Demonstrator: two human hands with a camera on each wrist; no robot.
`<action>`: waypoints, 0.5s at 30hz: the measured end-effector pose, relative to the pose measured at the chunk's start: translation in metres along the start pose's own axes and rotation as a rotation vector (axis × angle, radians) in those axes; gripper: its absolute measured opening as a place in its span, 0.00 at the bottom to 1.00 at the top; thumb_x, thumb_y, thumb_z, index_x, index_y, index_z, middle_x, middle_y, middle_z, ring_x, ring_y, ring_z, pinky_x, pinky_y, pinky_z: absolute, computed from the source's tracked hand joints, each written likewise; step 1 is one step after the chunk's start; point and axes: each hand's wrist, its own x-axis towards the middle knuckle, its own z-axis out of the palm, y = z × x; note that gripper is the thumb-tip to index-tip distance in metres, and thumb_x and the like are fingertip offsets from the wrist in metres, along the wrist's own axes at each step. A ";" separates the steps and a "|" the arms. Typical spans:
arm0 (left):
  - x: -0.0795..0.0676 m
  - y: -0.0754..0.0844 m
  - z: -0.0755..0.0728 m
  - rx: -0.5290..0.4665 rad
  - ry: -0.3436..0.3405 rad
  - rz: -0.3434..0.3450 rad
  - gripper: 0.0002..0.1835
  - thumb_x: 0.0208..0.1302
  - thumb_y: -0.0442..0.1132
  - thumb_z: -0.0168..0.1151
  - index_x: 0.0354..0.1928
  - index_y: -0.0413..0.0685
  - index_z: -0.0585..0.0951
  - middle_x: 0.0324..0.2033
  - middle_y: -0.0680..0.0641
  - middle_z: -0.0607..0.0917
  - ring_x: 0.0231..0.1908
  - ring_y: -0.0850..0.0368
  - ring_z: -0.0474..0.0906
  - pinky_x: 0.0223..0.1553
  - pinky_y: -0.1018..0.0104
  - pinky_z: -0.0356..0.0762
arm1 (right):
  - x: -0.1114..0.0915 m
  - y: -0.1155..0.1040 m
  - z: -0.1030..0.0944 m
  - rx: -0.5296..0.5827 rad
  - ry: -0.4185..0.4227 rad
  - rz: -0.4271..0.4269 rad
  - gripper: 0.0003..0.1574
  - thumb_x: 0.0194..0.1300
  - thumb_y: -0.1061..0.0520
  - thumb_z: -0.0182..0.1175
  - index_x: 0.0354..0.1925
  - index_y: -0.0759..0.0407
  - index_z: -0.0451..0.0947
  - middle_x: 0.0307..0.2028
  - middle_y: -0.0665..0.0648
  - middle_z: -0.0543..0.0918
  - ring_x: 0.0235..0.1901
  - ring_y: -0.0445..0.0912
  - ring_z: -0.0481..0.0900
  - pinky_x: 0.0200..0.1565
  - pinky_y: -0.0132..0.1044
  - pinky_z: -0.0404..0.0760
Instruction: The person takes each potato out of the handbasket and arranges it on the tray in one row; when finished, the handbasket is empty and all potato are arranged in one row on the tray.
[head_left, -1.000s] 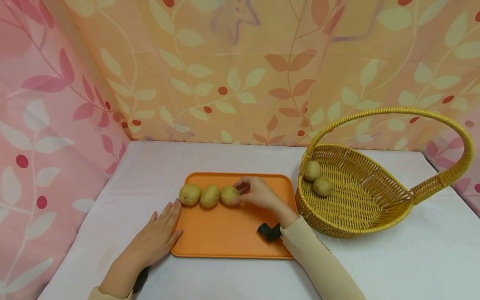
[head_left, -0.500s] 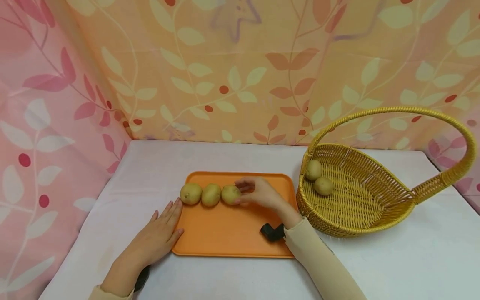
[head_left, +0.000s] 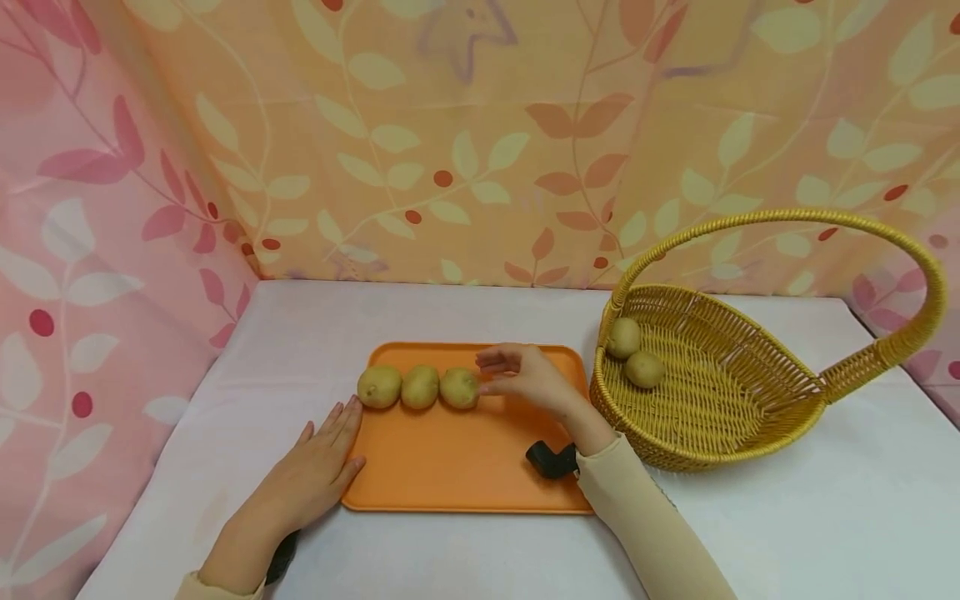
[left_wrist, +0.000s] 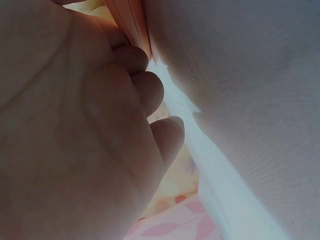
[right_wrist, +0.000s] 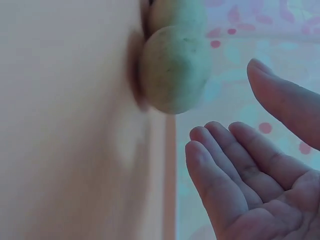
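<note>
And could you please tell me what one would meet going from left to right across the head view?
Left hand, first tray potato, second tray potato, third tray potato, right hand, wicker basket.

Left hand [left_wrist: 85,125] against orange tray [left_wrist: 132,22], white cloth [left_wrist: 245,120], pink leaf-patterned fabric [left_wrist: 175,222]

Three tan potatoes [head_left: 420,387], lined up, on orange tray [head_left: 442,467]

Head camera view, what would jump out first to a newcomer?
Probably the yellow wicker basket on the right, with its tall handle and two potatoes inside. Then the orange tray in the middle, with three potatoes lined up toward its far side. The left hand lies at the tray's left edge, the right hand beside the row's right end.
</note>
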 end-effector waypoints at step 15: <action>0.000 -0.001 0.000 -0.009 -0.005 0.000 0.35 0.69 0.44 0.53 0.70 0.31 0.54 0.70 0.36 0.55 0.69 0.39 0.50 0.63 0.35 0.49 | -0.025 -0.040 -0.025 0.097 0.080 -0.122 0.28 0.57 0.68 0.64 0.57 0.70 0.73 0.54 0.65 0.78 0.54 0.56 0.76 0.50 0.40 0.78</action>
